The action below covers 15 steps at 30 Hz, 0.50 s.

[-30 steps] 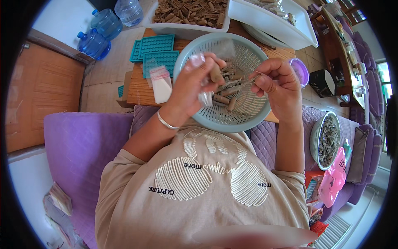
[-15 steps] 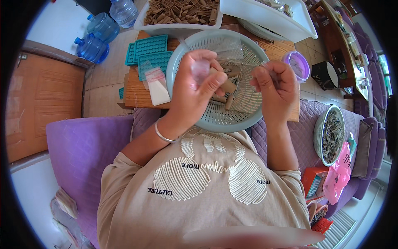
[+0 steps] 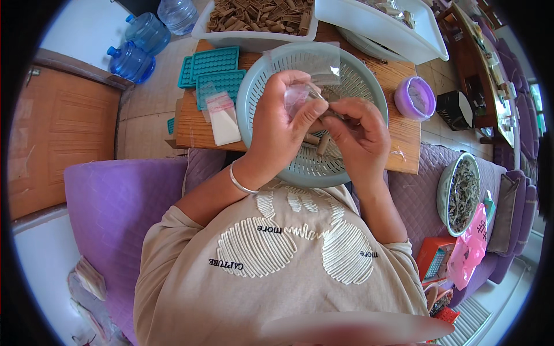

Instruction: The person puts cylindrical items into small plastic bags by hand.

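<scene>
Above a grey-green plastic basket [image 3: 245,118], both my hands are brought together, thumbs and fingertips nearly touching. Crumpled clear plastic film [image 3: 295,97] is bunched in the curled fingers of my left hand [image 3: 280,118]. My right hand [image 3: 365,130] is closed in a pinch where the two hands meet; what lies between its fingertips is mostly hidden. A flat clear plastic sheet [image 3: 330,68] shows beyond the hands, over the basket's far side. Several brown rolls [image 3: 324,145] lie in the basket, partly covered by my hands.
On the wooden table [image 3: 199,130] are teal ridged trays [image 3: 216,60], white packets [image 3: 224,124] and a purple tub [image 3: 414,98]. Behind stand a white bin [image 3: 254,40] of brown pieces and another white bin [image 3: 392,34]. A bowl [image 3: 444,202] sits on the sofa to the right.
My right hand has moved left to meet my left hand. The brown roll that showed at my left fingertips is now hidden from view.
</scene>
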{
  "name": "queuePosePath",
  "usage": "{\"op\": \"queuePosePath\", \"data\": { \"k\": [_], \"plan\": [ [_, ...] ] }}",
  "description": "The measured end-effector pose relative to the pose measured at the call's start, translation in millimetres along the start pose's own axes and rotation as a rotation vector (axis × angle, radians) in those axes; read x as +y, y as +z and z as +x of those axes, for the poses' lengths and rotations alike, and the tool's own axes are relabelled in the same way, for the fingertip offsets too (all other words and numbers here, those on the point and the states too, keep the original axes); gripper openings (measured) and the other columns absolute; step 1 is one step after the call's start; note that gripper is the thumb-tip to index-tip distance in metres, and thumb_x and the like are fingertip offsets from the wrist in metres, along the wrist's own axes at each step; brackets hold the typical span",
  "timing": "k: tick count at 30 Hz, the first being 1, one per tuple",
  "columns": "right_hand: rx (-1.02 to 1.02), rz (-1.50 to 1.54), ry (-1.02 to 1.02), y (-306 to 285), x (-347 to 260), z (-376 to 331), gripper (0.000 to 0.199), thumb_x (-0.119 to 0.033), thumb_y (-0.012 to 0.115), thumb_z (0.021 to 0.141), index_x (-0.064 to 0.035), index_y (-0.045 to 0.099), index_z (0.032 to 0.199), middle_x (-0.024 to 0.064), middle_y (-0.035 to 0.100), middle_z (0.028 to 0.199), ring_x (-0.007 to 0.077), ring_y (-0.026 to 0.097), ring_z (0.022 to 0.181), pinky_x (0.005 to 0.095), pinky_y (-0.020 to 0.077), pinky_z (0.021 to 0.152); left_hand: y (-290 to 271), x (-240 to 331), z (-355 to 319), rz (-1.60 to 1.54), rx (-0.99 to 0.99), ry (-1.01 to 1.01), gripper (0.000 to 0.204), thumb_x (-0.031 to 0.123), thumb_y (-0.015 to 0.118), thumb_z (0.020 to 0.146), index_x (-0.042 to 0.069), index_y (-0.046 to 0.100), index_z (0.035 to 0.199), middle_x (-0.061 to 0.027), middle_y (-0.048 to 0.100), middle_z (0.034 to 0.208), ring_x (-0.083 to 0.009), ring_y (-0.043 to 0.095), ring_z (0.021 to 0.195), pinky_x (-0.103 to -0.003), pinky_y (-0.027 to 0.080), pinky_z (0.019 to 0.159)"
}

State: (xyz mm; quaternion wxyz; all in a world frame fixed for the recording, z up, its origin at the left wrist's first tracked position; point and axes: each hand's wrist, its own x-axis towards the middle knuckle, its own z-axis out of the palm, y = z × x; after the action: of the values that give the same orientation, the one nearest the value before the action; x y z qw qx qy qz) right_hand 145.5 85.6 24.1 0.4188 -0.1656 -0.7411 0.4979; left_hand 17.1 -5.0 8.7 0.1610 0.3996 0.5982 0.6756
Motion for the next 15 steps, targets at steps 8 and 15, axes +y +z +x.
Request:
{"op": "queuePosePath", "data": {
  "k": [8, 15],
  "plan": [
    [0.034, -0.392, -0.477, -13, -23, 31, 0.023, 0.004, 0.076, 0.072, -0.0016, 0.067, 0.092, 0.0107, 0.066, 0.094, 0.0237, 0.064, 0.084, 0.0314, 0.0521, 0.071, -26, 18, 19, 0.676, -0.337, 0.135, 0.019, 0.016, 0.064, 0.088, 0.003, 0.064, 0.101, -0.0152, 0.066, 0.092, -0.0333, 0.064, 0.085, -0.039, 0.05, 0.073],
    [-0.093, -0.539, -0.495, -12, -18, 32, 0.02, 0.002, 0.073, 0.073, -0.0044, 0.067, 0.091, 0.0087, 0.065, 0.095, 0.0275, 0.063, 0.083, 0.0354, 0.0517, 0.073, -25, 31, 14, 0.779, -0.265, 0.303, 0.021, 0.019, 0.073, 0.079, 0.005, 0.065, 0.093, -0.0117, 0.065, 0.093, -0.0313, 0.064, 0.083, -0.04, 0.051, 0.071]
  ]
}}
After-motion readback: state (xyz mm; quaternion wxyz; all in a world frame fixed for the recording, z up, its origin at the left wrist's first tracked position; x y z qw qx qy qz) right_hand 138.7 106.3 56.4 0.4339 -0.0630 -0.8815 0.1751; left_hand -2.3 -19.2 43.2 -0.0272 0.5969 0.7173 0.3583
